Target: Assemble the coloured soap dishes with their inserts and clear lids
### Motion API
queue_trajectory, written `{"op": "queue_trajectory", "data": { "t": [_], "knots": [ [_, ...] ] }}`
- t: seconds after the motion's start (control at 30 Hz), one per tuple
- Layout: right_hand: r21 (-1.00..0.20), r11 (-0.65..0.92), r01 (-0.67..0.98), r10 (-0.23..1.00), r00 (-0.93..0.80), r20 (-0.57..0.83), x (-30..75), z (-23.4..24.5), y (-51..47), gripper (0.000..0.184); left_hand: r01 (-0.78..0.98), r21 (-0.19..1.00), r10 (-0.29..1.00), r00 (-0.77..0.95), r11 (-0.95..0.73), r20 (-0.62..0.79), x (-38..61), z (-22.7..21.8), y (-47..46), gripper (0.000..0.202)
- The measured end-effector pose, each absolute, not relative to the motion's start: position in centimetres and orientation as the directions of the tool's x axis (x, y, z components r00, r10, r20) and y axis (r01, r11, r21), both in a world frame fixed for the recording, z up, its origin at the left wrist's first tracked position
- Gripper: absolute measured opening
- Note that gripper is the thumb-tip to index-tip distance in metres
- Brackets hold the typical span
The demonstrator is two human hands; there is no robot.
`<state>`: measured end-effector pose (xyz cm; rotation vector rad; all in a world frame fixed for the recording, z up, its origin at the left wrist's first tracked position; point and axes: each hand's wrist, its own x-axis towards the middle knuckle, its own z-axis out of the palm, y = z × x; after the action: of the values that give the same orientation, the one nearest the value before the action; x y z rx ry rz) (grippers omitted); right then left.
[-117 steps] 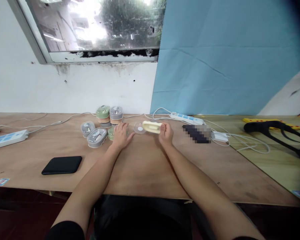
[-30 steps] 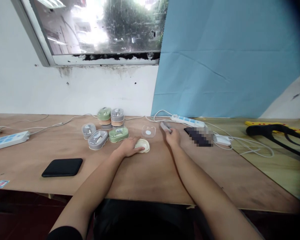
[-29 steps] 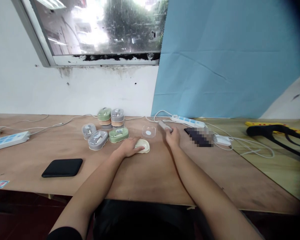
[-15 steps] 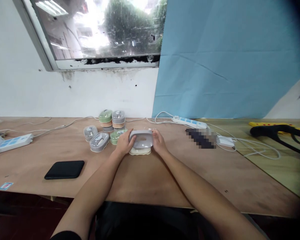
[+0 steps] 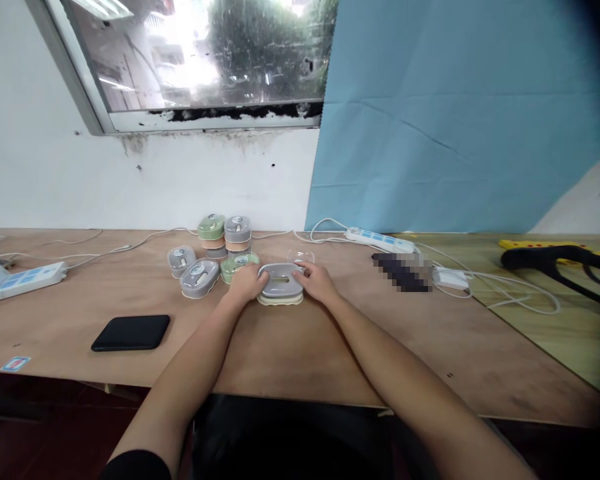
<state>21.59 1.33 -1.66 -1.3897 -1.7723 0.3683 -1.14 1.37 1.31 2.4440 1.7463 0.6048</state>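
Observation:
A grey rounded lid (image 5: 283, 285) with an oblong slot lies level on a cream base (image 5: 280, 301), which rests on the wooden table. My left hand (image 5: 248, 283) is closed on the lid's left side, thumb on its upper edge. On the opposite side my right hand (image 5: 318, 281) grips the lid's right edge with thumb and fingers. Just behind the lid sits a clear transparent piece (image 5: 301, 256). To the left of my left hand, a green lidded box (image 5: 234, 267) stands close by, partly hidden by the hand.
Grey boxes (image 5: 200, 279) with clear tops and a stack of green (image 5: 211, 228) and grey ones stand left of centre. A black phone-like slab (image 5: 131, 333) lies front left. Power strips (image 5: 380, 241) with white cables, a pixelated dark object (image 5: 403, 272) and a white adapter (image 5: 451, 279) are on the right.
The grey lid has come down from a tilted position, now flat on the cream base. Both hands have moved down with it, and the clear piece behind shows more fully.

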Motion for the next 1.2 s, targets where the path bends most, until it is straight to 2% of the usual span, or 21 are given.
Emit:
{"op": "queue_trajectory", "data": {
  "t": [0.27,0.47,0.73,0.93,1.07,1.2],
  "knots": [
    [-0.763,0.275,0.585,0.953,-0.059,0.297,21.9,-2.3,2.0,0.027,0.770,0.460,0.896,0.361,-0.443,0.259,-1.1,0.4,2.2,0.043],
    [-0.721,0.288,0.631,0.953,-0.117,0.278,22.2,-2.1,1.8,0.026,0.752,0.466,0.885,0.410,-0.465,0.222,-1.4,0.6,2.2,0.041],
    [-0.674,0.344,0.654,0.935,-0.168,0.313,21.7,-2.1,1.5,0.029,0.812,0.446,0.927,0.337,-0.375,0.165,-1.6,0.8,2.2,0.036],
    [-0.650,0.335,0.682,0.933,-0.145,0.329,22.1,-2.0,1.5,0.033,0.755,0.542,0.928,0.331,-0.370,0.172,-1.6,0.4,2.2,0.038],
    [-0.635,0.353,0.687,0.924,-0.151,0.351,22.2,-1.9,1.5,0.031,0.709,0.559,0.897,0.405,-0.430,0.177,-1.6,0.1,2.4,0.035],
    [-0.623,0.349,0.700,0.926,-0.157,0.342,22.1,-1.8,1.3,0.028,0.694,0.524,0.863,0.467,-0.494,0.195,-1.6,-0.2,2.5,0.036]
  ]
}}
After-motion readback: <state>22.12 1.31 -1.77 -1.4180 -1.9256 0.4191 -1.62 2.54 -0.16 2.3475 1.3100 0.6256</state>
